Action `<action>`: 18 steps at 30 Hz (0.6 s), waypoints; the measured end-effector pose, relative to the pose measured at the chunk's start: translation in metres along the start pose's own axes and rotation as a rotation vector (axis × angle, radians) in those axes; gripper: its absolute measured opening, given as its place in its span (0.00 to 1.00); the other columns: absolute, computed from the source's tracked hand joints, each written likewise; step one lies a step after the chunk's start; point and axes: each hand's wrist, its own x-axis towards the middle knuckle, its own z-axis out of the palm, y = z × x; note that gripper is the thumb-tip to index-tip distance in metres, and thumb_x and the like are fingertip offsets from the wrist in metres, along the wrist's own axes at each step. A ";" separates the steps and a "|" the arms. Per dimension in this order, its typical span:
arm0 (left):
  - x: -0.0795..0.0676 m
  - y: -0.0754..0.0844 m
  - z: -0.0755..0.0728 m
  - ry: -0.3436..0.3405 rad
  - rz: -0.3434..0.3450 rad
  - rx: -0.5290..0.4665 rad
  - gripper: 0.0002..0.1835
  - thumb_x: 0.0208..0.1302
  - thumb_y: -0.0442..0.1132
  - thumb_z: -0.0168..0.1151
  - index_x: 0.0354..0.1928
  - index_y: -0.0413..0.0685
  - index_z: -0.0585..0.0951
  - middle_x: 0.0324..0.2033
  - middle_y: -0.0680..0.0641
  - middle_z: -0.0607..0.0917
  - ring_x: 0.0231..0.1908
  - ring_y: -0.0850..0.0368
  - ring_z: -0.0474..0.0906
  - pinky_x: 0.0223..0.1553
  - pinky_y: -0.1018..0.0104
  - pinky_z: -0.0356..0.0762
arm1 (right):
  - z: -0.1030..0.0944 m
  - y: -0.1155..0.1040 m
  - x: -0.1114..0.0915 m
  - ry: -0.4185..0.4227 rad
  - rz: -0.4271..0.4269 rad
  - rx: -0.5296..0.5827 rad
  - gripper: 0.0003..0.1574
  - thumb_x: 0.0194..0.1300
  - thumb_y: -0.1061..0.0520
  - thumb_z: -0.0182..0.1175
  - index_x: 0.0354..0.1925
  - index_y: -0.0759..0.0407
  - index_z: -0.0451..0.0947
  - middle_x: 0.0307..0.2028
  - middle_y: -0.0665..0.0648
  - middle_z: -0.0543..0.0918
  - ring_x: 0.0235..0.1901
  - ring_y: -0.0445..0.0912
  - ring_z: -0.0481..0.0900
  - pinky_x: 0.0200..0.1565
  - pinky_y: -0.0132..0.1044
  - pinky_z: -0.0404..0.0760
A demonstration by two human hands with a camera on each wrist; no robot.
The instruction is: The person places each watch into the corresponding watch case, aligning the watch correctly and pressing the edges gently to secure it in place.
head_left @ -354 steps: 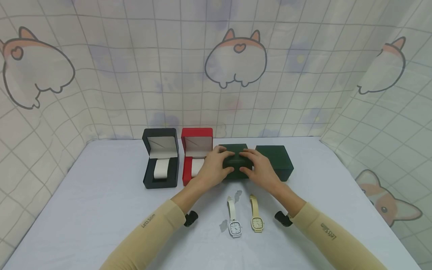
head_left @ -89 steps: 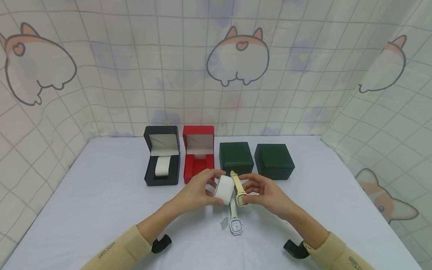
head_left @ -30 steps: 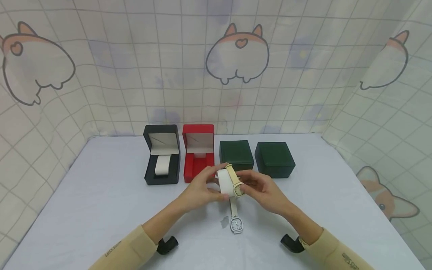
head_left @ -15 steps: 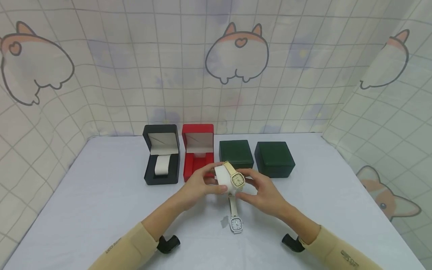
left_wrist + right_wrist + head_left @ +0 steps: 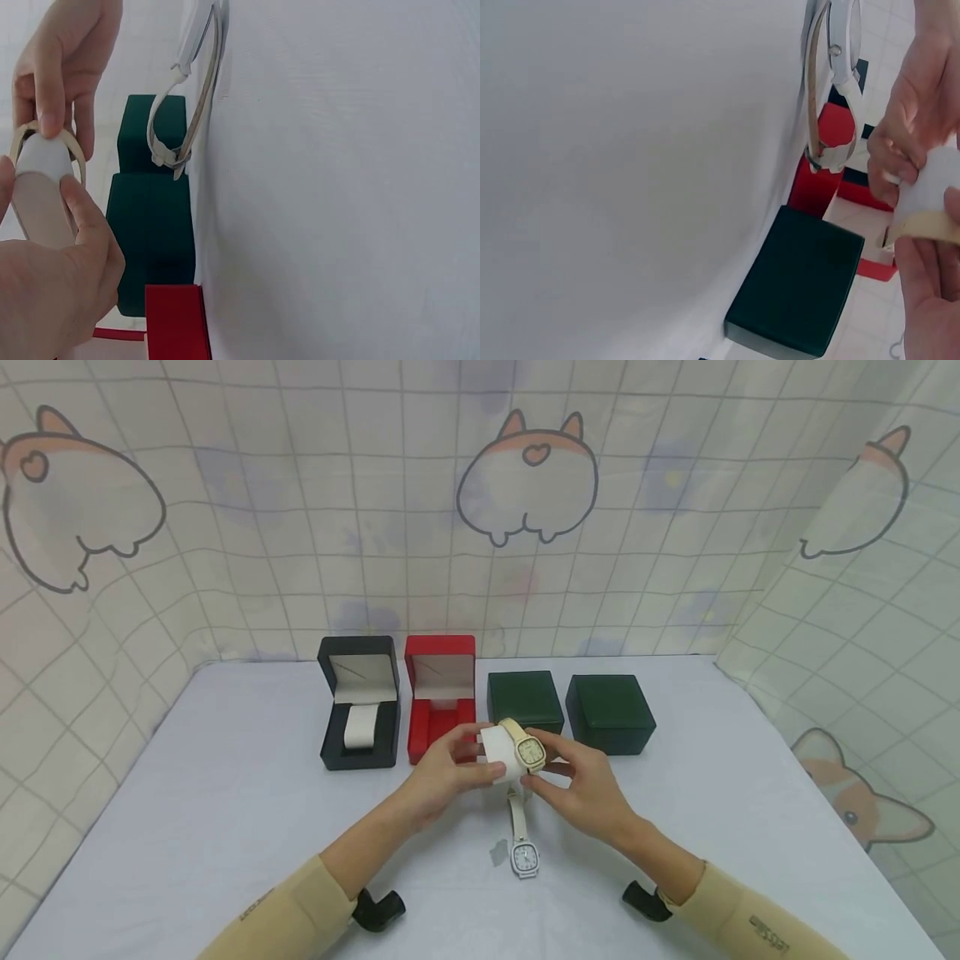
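Observation:
My left hand grips a white watch cushion between thumb and fingers, raised above the table. A watch with a cream strap loops round the cushion's right end, its dial facing up. My right hand pinches this watch with its thumb below and fingers behind. In the left wrist view, a finger of the right hand touches the cushion's end inside the strap loop. On the table below the hands lies a white watch, its strap buckled into a loop in the wrist views.
Behind the hands stand an open red watch box with a bare inside and an open black watch box holding a white cushion. Two closed green boxes, one left and one right, stand beside them. A grey patch marks the cloth.
Earlier both hands were on the left green box. Since then the cushion has left the red box and the cream watch the table; the watch has slid over the cushion's end.

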 end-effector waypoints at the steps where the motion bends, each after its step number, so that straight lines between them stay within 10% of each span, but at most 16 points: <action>1: 0.000 0.000 0.001 0.009 -0.004 -0.013 0.39 0.61 0.41 0.76 0.73 0.54 0.69 0.63 0.41 0.73 0.63 0.42 0.70 0.57 0.46 0.80 | 0.001 0.000 0.000 0.012 -0.005 -0.007 0.40 0.56 0.69 0.76 0.66 0.64 0.76 0.54 0.56 0.85 0.44 0.46 0.82 0.48 0.39 0.85; 18: 0.002 0.001 0.008 0.066 -0.005 -0.048 0.39 0.61 0.40 0.76 0.72 0.52 0.68 0.62 0.41 0.75 0.57 0.44 0.77 0.53 0.54 0.83 | 0.002 -0.004 0.003 0.016 0.042 -0.032 0.39 0.55 0.68 0.77 0.65 0.63 0.77 0.43 0.54 0.84 0.42 0.46 0.86 0.41 0.48 0.88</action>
